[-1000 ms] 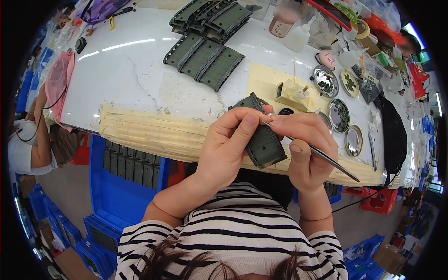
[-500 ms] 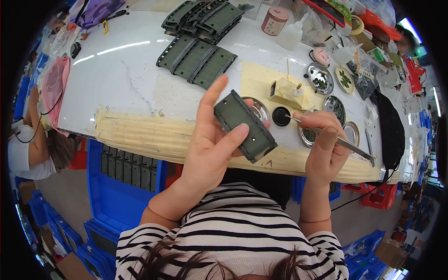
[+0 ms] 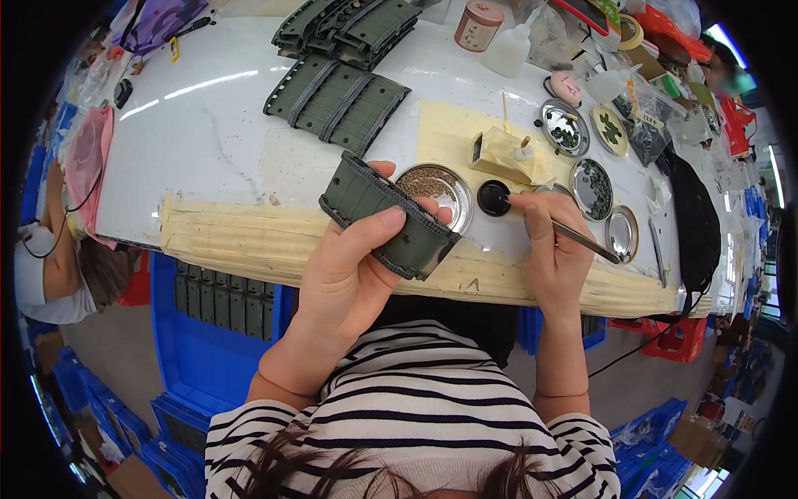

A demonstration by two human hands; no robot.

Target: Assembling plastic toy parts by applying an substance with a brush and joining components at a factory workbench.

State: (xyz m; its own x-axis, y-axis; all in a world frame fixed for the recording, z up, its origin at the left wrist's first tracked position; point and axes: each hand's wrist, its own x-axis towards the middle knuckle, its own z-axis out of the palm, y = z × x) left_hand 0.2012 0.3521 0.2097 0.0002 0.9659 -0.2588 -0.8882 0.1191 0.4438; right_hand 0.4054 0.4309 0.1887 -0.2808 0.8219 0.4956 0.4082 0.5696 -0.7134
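Observation:
My left hand point(image 3: 341, 279) is closed around a dark green, oblong moulded part point(image 3: 422, 243) with ribbed dark edges, thumb lying across its face. The part is tilted above the table's taped front edge. In my right hand point(image 3: 555, 262) are metal tweezers point(image 3: 588, 241), pinched near the tip. That tip reaches into a small round black dish point(image 3: 489, 201); whether it grips anything is too small to tell. Between the green part and the black dish sits a round metal dish of brown and silvery bits point(image 3: 426, 183), partly covered by my left fingers.
Farther right are a tape-wrapped block point(image 3: 503, 158), a metal dish of small dark green pieces point(image 3: 593, 190) and another such dish point(image 3: 565, 126). Stacked green panels point(image 3: 337, 100) lie at the back. A blue crate point(image 3: 191, 341) of similar parts stands below the table's left side.
My left hand has shifted left and tilted the green part flatter, uncovering more of the dish with brown bits. My right hand has moved slightly left, with the tweezers' tip at the black dish.

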